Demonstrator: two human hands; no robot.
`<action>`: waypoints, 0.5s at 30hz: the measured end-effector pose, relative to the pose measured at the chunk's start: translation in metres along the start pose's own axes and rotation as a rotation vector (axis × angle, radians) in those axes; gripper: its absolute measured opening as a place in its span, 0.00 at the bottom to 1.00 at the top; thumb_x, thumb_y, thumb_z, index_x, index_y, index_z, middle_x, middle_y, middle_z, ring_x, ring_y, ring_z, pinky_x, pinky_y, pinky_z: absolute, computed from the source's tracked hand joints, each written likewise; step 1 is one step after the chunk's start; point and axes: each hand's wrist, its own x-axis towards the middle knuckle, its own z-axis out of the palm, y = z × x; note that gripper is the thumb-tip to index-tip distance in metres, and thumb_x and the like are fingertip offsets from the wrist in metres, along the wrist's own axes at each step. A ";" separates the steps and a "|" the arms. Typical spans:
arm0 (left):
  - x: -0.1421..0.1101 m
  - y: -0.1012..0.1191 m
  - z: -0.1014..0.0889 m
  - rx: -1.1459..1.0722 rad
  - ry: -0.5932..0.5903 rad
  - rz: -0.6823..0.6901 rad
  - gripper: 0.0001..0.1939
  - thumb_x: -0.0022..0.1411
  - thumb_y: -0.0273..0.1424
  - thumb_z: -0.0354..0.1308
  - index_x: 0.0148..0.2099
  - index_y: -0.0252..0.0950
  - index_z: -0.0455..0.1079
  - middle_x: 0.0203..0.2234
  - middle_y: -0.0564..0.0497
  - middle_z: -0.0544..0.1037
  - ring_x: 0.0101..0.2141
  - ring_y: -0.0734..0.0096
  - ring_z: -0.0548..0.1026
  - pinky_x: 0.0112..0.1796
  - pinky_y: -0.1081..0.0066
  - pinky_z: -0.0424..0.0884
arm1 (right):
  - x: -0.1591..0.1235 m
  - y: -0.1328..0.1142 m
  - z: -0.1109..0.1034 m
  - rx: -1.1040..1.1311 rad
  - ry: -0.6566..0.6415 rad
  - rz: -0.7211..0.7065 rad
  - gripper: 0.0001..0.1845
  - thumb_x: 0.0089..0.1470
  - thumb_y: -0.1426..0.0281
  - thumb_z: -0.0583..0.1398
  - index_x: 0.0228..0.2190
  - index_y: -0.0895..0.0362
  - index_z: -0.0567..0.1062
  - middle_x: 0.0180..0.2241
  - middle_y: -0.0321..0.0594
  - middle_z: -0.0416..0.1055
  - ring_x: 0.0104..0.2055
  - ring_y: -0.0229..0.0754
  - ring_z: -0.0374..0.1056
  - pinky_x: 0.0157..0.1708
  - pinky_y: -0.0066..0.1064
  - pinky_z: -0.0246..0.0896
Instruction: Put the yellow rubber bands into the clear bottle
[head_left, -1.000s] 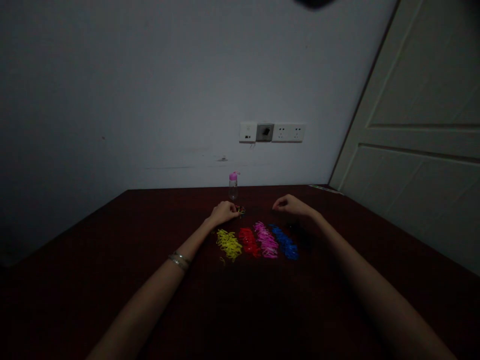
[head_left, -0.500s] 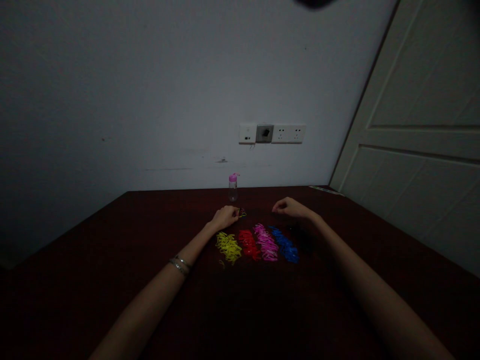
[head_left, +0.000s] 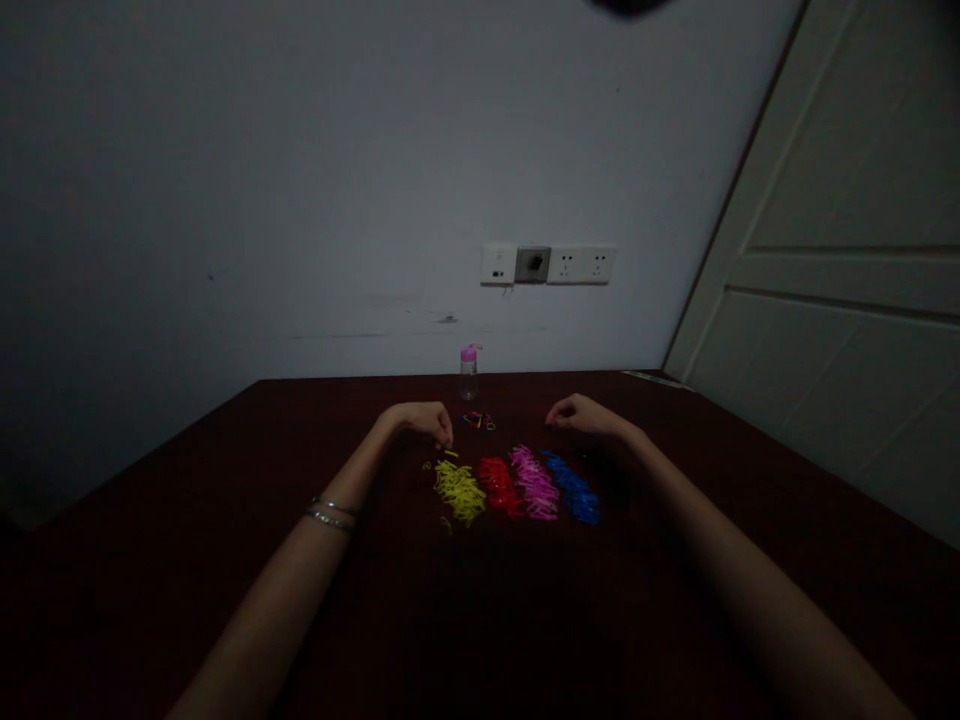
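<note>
My left hand is bent down at the far end of a pile of yellow rubber bands, fingers curled together. A short yellow band lies by its fingertips; whether they grip one is too dark to tell. My right hand rests on the table, thumb and fingers pressed together; what they hold, if anything, is hidden. Between the hands sits a small cluster of mixed-colour bands. Red bands, pink bands and blue bands form piles beside the yellow ones.
A clear bottle with a pink lid stands behind the cluster, near the wall. Sockets and a switch are set in the wall. A panelled door is at the right. The dark red table carries everything; something dark lies under my right forearm.
My left hand has moved left and back from the mixed cluster to the yellow pile, leaving the cluster uncovered. Stray yellow bands now show near its fingers. My right hand has stayed put.
</note>
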 end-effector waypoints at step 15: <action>0.021 -0.056 0.001 -0.129 0.617 0.044 0.22 0.49 0.44 0.51 0.31 0.29 0.72 0.14 0.55 0.65 0.15 0.81 0.57 0.17 0.77 0.50 | 0.025 -0.045 0.040 -0.120 -0.010 -0.184 0.14 0.41 0.76 0.56 0.33 0.60 0.76 0.32 0.39 0.74 0.33 0.38 0.67 0.34 0.25 0.60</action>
